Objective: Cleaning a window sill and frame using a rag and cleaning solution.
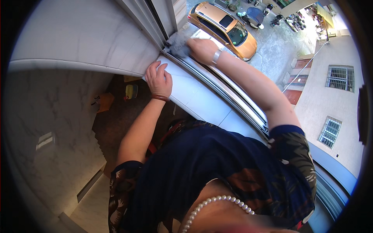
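Note:
My right hand [204, 50], slightly blurred, is closed on a fluffy grey duster or cloth [178, 45]; which of the two it is I cannot tell. The grey thing lies in the corner where the metal window track [221, 87] meets the upright window frame [154, 24]. My right arm reaches out over the track. My left hand [159, 78] rests with bent fingers on the end of the pale tiled windowsill [201, 97], beside the marble-patterned wall, and holds nothing.
Beyond the open window, far below, are an orange car [227, 27], parked scooters [252, 17] and a building with barred windows [340, 78]. On the dark floor inside stand a yellow container [131, 91] and an orange-brown box [105, 102]. A marble-patterned wall [58, 107] rises at the left.

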### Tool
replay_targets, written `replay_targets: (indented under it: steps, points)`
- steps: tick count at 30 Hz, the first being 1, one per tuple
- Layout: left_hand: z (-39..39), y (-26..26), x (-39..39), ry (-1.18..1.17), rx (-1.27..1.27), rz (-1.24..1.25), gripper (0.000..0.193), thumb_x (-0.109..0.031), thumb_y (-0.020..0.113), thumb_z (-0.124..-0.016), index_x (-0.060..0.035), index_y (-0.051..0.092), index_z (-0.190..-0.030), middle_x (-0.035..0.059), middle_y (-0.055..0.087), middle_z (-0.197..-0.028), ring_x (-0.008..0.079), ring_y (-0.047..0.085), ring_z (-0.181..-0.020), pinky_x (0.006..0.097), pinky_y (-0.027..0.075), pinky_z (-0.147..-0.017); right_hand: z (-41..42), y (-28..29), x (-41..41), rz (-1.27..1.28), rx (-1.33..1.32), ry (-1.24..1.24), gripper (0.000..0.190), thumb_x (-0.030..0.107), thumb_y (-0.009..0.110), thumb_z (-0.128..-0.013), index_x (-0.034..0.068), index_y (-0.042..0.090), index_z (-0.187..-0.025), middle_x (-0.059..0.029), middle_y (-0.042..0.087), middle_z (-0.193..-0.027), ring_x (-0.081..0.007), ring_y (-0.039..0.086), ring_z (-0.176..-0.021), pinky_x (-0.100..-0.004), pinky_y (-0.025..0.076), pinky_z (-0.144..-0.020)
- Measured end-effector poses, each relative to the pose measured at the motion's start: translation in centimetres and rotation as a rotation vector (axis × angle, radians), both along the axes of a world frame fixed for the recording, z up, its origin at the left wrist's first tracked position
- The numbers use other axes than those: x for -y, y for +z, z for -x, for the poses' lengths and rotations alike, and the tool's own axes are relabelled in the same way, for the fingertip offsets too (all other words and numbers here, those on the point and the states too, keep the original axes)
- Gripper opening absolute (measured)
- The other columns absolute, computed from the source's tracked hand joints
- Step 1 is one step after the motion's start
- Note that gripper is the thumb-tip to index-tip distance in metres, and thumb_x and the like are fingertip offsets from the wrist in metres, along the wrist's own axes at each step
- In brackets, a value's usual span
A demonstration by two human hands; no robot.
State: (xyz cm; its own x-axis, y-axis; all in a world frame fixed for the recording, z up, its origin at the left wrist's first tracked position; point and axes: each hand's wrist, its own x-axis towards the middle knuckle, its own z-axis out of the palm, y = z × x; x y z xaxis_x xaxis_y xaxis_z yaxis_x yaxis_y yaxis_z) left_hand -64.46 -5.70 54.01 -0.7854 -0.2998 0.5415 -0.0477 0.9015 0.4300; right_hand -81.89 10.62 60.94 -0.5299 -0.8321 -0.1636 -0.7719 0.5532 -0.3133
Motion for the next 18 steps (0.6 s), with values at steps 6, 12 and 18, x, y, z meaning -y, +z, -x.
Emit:
replay_targets:
  steps: [6, 12, 18]
  points:
    - [0.1, 0.1, -0.1, 0.003, 0.006, 0.01, 0.027, -0.004, 0.06, -0.078, -0.0091, 0.064, -0.104, 0.0126, 0.058, -0.115, 0.0343, 0.053, -0.11, 0.0465, 0.04, -0.094, 0.0, -0.3, 1.3, 0.189, -0.08, -0.055, 0.02, 0.012, 0.057, -0.083, 0.002, 0.056, -0.1, -0.0188, 0.067, -0.098, -0.0375, 0.066, -0.091, -0.0459, 0.053, -0.079]
    - [-0.2, 0.3, 0.0, 0.011, 0.0, -0.009, 0.025, -0.004, 0.059, -0.078, -0.008, 0.064, -0.103, 0.0129, 0.057, -0.116, 0.035, 0.052, -0.112, 0.0473, 0.04, -0.096, -0.3, -0.9, -0.2, 0.17, -0.01, -0.054, 0.022, 0.012, 0.057, -0.084, 0.006, 0.054, -0.105, -0.0173, 0.066, -0.102, -0.0369, 0.065, -0.095, -0.0456, 0.053, -0.08]
    - [-0.2, -0.1, -0.1, -0.001, 0.01, 0.007, 0.026, -0.004, 0.06, -0.079, -0.0085, 0.065, -0.104, 0.012, 0.058, -0.116, 0.034, 0.052, -0.111, 0.0464, 0.04, -0.094, 0.6, -1.9, 1.0, 0.377, 0.041, -0.19, 0.027, 0.013, 0.06, -0.081, 0.006, 0.056, -0.107, -0.0196, 0.066, -0.099, -0.039, 0.064, -0.095, -0.0451, 0.052, -0.083]
